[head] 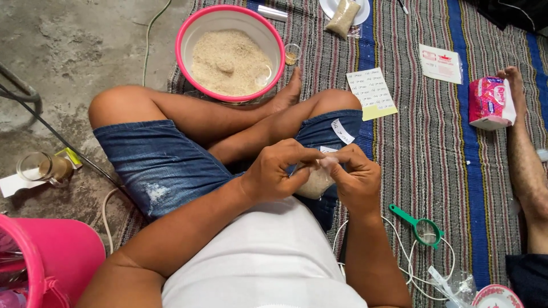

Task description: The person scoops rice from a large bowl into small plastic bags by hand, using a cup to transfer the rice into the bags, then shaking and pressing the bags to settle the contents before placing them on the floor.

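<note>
Over crossed legs, above lap: small clear bag of rice [315, 181] pinched at top edge by left hand [273, 171] and right hand [357, 179]. Probably light, floppy, slippery film; best gripped at neck, not belly.

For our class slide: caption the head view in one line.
Both hands, left and right, pinch a small bag of grain.
</note>
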